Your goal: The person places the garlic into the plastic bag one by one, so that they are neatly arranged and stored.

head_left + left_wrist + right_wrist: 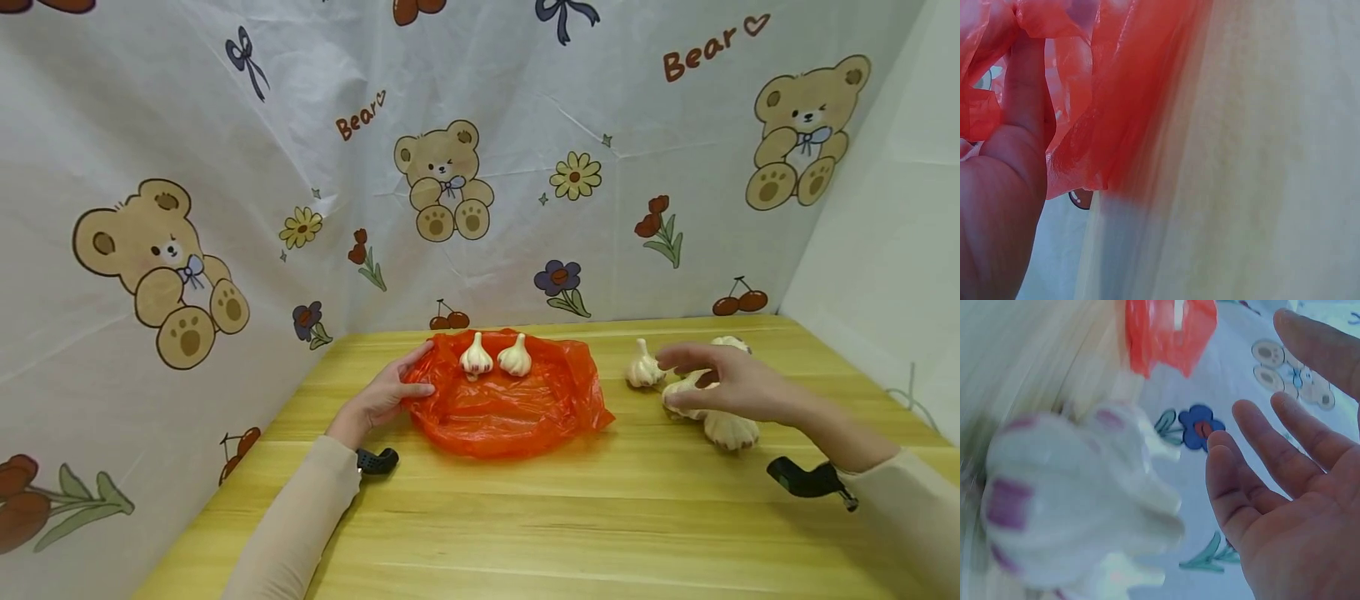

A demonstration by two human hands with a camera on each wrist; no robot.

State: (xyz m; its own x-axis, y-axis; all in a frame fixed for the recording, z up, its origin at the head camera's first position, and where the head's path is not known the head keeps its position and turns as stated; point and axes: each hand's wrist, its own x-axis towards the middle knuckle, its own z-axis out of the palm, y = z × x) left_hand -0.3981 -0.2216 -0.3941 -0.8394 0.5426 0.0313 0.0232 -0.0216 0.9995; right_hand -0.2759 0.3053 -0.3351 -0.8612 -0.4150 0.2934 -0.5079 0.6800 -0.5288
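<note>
A red plastic bag (495,417) lies spread with its mouth open on the wooden table. Two white garlic bulbs (515,358) sit side by side in its back part, stems up. My left hand (382,392) pinches the bag's left rim between thumb and fingers; in the left wrist view the thin red film (1129,81) drapes around the fingers. To the right, my right hand (738,385) hovers over several garlic bulbs (731,431), fingers apart and holding nothing. The right wrist view shows purple-marked garlic (1066,500) beside the open palm (1310,531).
The wooden table (525,525) meets a printed bear cloth (487,275) at the back and left. A white wall (892,250) stands on the right, with a thin cable (911,400) near the table's right edge.
</note>
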